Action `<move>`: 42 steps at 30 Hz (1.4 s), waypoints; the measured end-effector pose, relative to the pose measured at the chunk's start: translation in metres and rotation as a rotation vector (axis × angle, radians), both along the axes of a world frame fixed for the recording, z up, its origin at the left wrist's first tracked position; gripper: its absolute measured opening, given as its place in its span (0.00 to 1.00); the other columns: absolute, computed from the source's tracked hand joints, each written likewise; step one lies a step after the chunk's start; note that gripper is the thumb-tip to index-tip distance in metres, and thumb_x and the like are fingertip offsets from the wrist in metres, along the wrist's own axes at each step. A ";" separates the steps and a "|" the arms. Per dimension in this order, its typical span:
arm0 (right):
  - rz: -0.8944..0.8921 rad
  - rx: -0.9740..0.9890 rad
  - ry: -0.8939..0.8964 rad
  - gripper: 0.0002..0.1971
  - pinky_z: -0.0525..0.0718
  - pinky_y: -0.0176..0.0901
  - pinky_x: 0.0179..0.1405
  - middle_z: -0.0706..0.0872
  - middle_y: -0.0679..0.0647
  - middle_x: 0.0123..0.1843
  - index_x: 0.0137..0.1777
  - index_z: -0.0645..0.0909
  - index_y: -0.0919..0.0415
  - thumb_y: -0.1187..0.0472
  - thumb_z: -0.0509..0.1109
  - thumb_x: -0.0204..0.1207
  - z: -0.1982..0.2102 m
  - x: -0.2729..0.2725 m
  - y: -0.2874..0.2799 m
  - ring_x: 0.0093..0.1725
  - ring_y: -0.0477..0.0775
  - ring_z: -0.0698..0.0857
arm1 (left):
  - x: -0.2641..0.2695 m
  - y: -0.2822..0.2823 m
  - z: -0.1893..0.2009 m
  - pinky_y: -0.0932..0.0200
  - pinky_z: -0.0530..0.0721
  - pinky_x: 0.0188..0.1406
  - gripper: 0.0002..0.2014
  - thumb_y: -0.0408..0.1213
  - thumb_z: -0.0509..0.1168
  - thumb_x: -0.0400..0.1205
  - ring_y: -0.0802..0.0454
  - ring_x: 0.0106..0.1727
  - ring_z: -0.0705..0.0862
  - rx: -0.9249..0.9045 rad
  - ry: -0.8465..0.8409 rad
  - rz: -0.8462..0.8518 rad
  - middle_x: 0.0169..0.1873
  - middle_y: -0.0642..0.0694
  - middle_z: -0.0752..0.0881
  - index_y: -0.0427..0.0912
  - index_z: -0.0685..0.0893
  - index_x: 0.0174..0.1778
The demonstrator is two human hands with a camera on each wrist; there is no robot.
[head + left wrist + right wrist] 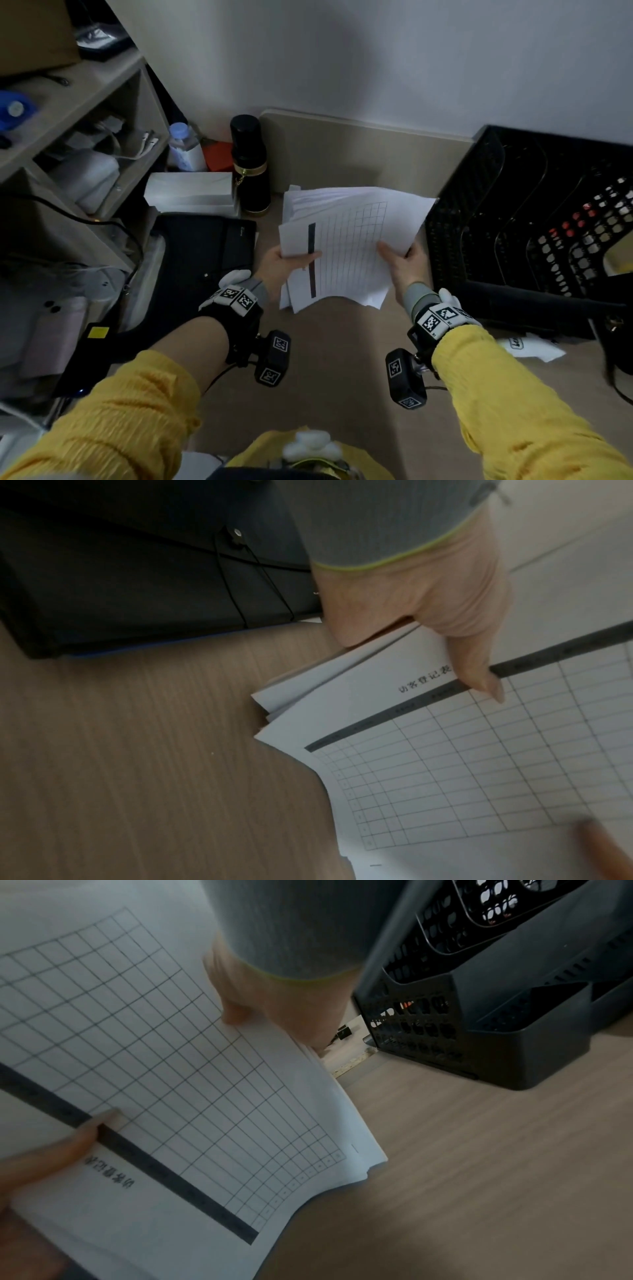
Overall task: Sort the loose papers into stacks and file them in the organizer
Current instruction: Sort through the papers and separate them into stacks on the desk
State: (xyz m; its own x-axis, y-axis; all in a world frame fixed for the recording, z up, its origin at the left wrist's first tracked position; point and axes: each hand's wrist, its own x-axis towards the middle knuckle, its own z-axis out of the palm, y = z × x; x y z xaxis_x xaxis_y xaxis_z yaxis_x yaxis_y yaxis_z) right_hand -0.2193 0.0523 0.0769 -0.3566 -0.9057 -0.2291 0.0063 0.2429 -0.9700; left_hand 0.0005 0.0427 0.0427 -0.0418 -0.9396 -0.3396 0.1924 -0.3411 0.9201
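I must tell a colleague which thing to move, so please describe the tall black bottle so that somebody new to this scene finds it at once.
Start at the pale wooden shelf unit on the left and go to its right foot, near the wall. The black bottle stands upright beside a white box. Only it is tall, black and cylindrical, with a gold band around its middle.

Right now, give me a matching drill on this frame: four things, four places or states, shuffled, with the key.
Things:
1. papers
2. organizer
3. black flask
4. black folder

Places or states:
A. stands upright by the wall
B. lies flat, left of the left hand
C. held in both hands, right hand on the right edge
D. stands at the right, on the desk

Pairs: 1-C, 2-D, 3-A, 4-B
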 end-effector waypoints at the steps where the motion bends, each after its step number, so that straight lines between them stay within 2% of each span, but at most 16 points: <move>1: 0.004 -0.004 0.006 0.20 0.82 0.48 0.48 0.85 0.56 0.54 0.65 0.77 0.65 0.66 0.74 0.73 0.001 0.002 0.001 0.52 0.56 0.83 | 0.001 0.000 -0.001 0.42 0.86 0.60 0.17 0.29 0.77 0.72 0.40 0.59 0.87 -0.004 -0.003 0.017 0.55 0.37 0.89 0.35 0.87 0.56; 4: 0.023 -0.008 0.004 0.22 0.81 0.38 0.40 0.84 0.55 0.54 0.65 0.76 0.65 0.67 0.75 0.72 0.000 0.007 0.000 0.50 0.54 0.83 | 0.004 0.000 -0.001 0.49 0.88 0.54 0.17 0.30 0.78 0.71 0.48 0.54 0.89 -0.006 0.026 0.056 0.54 0.41 0.90 0.38 0.87 0.55; 8: 0.098 0.118 -0.062 0.19 0.78 0.48 0.50 0.83 0.55 0.53 0.62 0.76 0.63 0.69 0.73 0.72 -0.005 0.012 -0.003 0.52 0.56 0.81 | 0.011 -0.002 0.002 0.54 0.89 0.49 0.19 0.31 0.78 0.70 0.51 0.53 0.90 -0.032 0.037 0.052 0.53 0.45 0.91 0.41 0.86 0.57; 10: 0.114 0.181 -0.070 0.17 0.76 0.48 0.52 0.82 0.55 0.52 0.61 0.76 0.63 0.70 0.72 0.73 -0.012 0.013 0.002 0.50 0.55 0.80 | 0.011 -0.001 0.003 0.55 0.90 0.48 0.20 0.31 0.78 0.71 0.51 0.53 0.90 -0.038 0.040 0.030 0.52 0.45 0.91 0.40 0.86 0.59; 13: 0.100 0.220 -0.050 0.18 0.76 0.47 0.50 0.83 0.58 0.52 0.63 0.79 0.70 0.73 0.72 0.72 -0.023 0.013 0.004 0.53 0.60 0.81 | 0.012 -0.001 0.003 0.51 0.89 0.52 0.22 0.32 0.78 0.70 0.49 0.56 0.89 -0.034 0.028 0.001 0.54 0.44 0.90 0.39 0.85 0.60; 17: 0.052 0.216 -0.026 0.16 0.74 0.47 0.48 0.81 0.58 0.50 0.59 0.80 0.71 0.76 0.69 0.72 -0.026 0.019 -0.004 0.51 0.57 0.78 | 0.009 -0.004 -0.001 0.46 0.87 0.57 0.19 0.32 0.78 0.70 0.47 0.58 0.89 -0.041 0.042 0.009 0.54 0.44 0.91 0.41 0.87 0.58; 20: 0.076 0.217 -0.004 0.12 0.76 0.50 0.47 0.81 0.56 0.43 0.54 0.79 0.65 0.75 0.68 0.71 -0.022 0.022 -0.007 0.50 0.59 0.78 | 0.006 -0.005 0.002 0.47 0.87 0.58 0.15 0.30 0.77 0.72 0.47 0.55 0.90 -0.034 0.077 0.045 0.51 0.44 0.92 0.41 0.88 0.54; 24: 0.096 0.167 0.003 0.11 0.77 0.49 0.47 0.81 0.54 0.42 0.52 0.77 0.62 0.72 0.69 0.71 -0.007 0.015 -0.012 0.48 0.58 0.79 | 0.007 -0.009 0.015 0.48 0.88 0.55 0.20 0.36 0.80 0.67 0.47 0.55 0.90 -0.066 0.076 0.052 0.51 0.44 0.92 0.40 0.88 0.55; 27: 0.122 0.087 0.028 0.09 0.79 0.46 0.43 0.84 0.54 0.42 0.44 0.81 0.60 0.67 0.72 0.63 0.010 0.011 -0.018 0.44 0.55 0.82 | 0.005 -0.016 0.027 0.45 0.87 0.56 0.18 0.36 0.80 0.69 0.45 0.55 0.90 -0.117 0.069 0.063 0.52 0.42 0.91 0.40 0.89 0.54; 28: 0.133 0.046 0.034 0.07 0.79 0.42 0.40 0.84 0.53 0.39 0.39 0.82 0.59 0.69 0.72 0.63 0.016 0.012 -0.020 0.40 0.53 0.82 | 0.005 -0.019 0.032 0.45 0.88 0.55 0.17 0.35 0.80 0.69 0.44 0.54 0.90 -0.128 0.079 0.083 0.52 0.41 0.91 0.39 0.89 0.53; 31: 0.137 -0.036 0.040 0.13 0.78 0.40 0.37 0.82 0.52 0.33 0.31 0.80 0.57 0.77 0.69 0.67 0.033 0.014 -0.024 0.34 0.50 0.80 | 0.002 -0.024 0.048 0.50 0.89 0.48 0.14 0.34 0.78 0.71 0.44 0.51 0.91 -0.166 0.117 0.122 0.49 0.41 0.92 0.38 0.89 0.52; 34: 0.127 -0.110 -0.011 0.07 0.79 0.41 0.38 0.83 0.53 0.32 0.31 0.82 0.56 0.68 0.70 0.56 0.046 0.017 -0.027 0.35 0.52 0.81 | 0.002 -0.026 0.059 0.52 0.89 0.45 0.14 0.36 0.78 0.71 0.44 0.50 0.91 -0.203 0.115 0.129 0.48 0.40 0.92 0.37 0.88 0.51; 36: 0.110 -0.130 -0.040 0.06 0.78 0.40 0.37 0.83 0.52 0.31 0.30 0.83 0.55 0.66 0.69 0.54 0.051 0.018 -0.027 0.35 0.51 0.81 | 0.002 -0.026 0.063 0.53 0.88 0.43 0.14 0.38 0.78 0.71 0.45 0.48 0.92 -0.213 0.116 0.134 0.46 0.41 0.92 0.38 0.88 0.51; 38: 0.107 -0.133 -0.069 0.06 0.78 0.40 0.37 0.83 0.51 0.30 0.29 0.82 0.55 0.67 0.72 0.56 0.053 0.018 -0.027 0.34 0.51 0.81 | 0.001 -0.025 0.064 0.55 0.89 0.41 0.13 0.38 0.77 0.72 0.46 0.47 0.92 -0.224 0.133 0.131 0.45 0.43 0.93 0.39 0.88 0.50; 40: 0.130 -0.130 -0.086 0.09 0.81 0.40 0.39 0.86 0.49 0.30 0.31 0.83 0.56 0.70 0.75 0.63 0.050 0.017 -0.027 0.35 0.50 0.83 | 0.000 -0.023 0.063 0.56 0.89 0.41 0.12 0.37 0.77 0.73 0.47 0.47 0.92 -0.218 0.129 0.136 0.44 0.43 0.93 0.39 0.88 0.51; 42: 0.169 -0.123 -0.092 0.07 0.83 0.41 0.40 0.88 0.45 0.30 0.35 0.84 0.55 0.69 0.76 0.64 0.044 0.017 -0.025 0.37 0.50 0.85 | 0.000 -0.023 0.058 0.53 0.89 0.44 0.15 0.37 0.78 0.72 0.46 0.49 0.92 -0.201 0.113 0.136 0.46 0.42 0.93 0.38 0.88 0.52</move>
